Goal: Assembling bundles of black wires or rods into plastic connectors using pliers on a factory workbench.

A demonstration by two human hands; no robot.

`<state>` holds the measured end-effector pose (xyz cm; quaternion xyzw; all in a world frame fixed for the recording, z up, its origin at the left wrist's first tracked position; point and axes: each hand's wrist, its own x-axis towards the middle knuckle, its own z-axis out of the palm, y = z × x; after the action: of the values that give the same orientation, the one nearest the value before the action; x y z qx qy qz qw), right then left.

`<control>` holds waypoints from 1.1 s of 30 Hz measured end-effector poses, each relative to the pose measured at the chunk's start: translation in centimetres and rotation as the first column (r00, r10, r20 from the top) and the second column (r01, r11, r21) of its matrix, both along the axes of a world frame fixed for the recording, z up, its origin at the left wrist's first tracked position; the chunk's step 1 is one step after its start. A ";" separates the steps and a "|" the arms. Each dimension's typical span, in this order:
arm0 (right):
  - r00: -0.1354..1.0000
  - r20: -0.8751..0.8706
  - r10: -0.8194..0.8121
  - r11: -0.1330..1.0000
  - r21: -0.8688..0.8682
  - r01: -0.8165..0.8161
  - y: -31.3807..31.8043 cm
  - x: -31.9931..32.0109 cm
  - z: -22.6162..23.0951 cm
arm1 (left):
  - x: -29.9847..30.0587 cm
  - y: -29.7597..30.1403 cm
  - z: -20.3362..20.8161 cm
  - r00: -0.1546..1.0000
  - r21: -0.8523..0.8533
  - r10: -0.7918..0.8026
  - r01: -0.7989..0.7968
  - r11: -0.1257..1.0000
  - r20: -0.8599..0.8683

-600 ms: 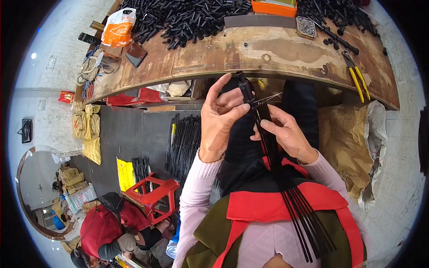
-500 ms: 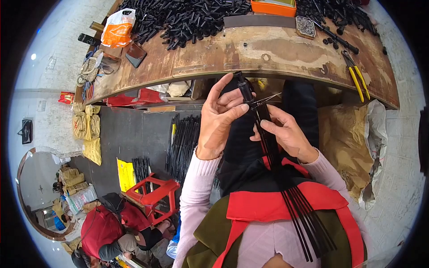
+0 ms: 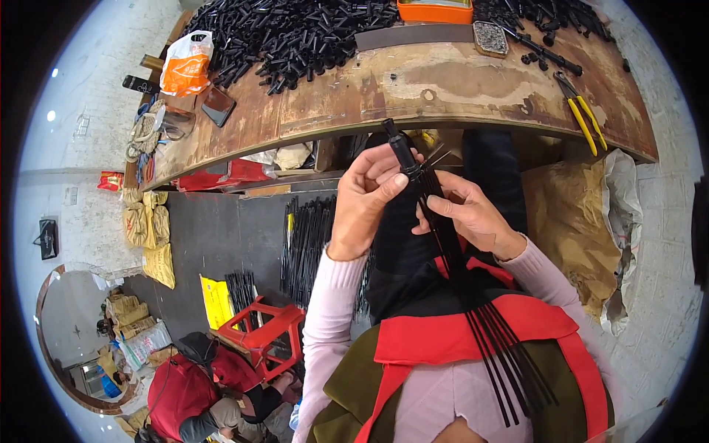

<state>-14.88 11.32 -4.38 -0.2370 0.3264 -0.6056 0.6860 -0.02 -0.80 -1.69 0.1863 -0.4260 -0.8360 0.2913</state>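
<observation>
Beside bench (image 3: pixel 325 111), left hand (image 3: pixel 359 213) upright, fingers (image 3: pixel 391 187) gripping black fitting (image 3: pixel 402 153); right hand (image 3: pixel 478 218) slanting inward, fingers (image 3: pixel 446 207) pinching rods (image 3: pixel 447 255)

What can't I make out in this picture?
Head view:
- Thin, straight black rods: exact count, overlapping and partly covered by the right hand.
- Left hand: parts of some fingers, behind the black stepped cylinder.
- Orange rectangular container: far side, cut off by the upper edge.

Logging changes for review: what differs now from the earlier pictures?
The left hand has folded its raised index finger down from near the tip of the black fitting; the view shifted. That hand still holds the fitting; the right hand still grips the black rods.
</observation>
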 end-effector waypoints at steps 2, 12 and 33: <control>0.997 -0.038 -0.068 0.998 -0.005 0.068 -0.2 0.0 -0.1 | 0.0 0.6 0.4 0.964 -0.181 0.111 -0.068 0.981 0.243; 0.916 -0.300 -0.265 0.951 -0.238 0.197 -1.0 1.1 1.2 | 0.9 1.7 2.2 0.984 -0.179 0.151 -0.133 0.975 0.091; 0.996 -0.045 -0.071 0.990 -0.127 0.065 -3.4 -0.8 0.5 | -0.2 -0.3 2.8 0.986 -0.084 0.089 -0.078 0.993 0.141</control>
<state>-15.69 7.90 -3.86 -0.2833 0.3126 -0.6418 0.6404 -0.22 -1.10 1.13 0.2526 -0.4703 -0.7899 0.3017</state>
